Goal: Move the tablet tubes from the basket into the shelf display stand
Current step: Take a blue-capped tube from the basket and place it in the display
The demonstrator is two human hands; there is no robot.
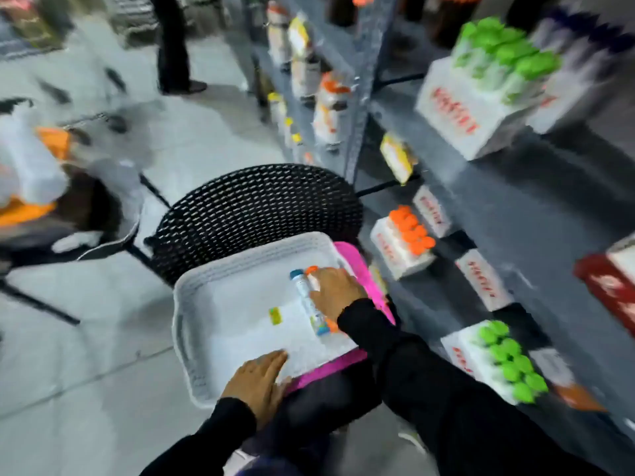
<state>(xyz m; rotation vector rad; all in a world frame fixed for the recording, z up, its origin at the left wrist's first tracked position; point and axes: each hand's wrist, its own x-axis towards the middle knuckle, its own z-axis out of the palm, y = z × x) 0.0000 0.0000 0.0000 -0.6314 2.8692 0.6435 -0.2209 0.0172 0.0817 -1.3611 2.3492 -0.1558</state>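
A white woven basket (192, 324) rests on a pink tray (357, 266) on a black chair. Inside it, at the right side, lie a blue-capped tablet tube (307, 300) and an orange-capped tube (312, 270). My right hand (335, 290) lies on the orange-capped tube, fingers curled over it, right beside the blue-capped one. My left hand (257, 383) lies flat on the basket's near rim, fingers apart. White display stands sit on the grey shelves to the right: one with orange-capped tubes (409, 235) and one with green-capped tubes (508, 362). The picture is blurred by motion.
A small yellow-green label (275, 316) lies on the basket floor. The black mesh chair back (254, 207) rises behind the basket. A higher shelf holds another green-capped stand (494, 67). Another chair with bags (51, 187) stands left; a person's legs (173, 46) are farther off.
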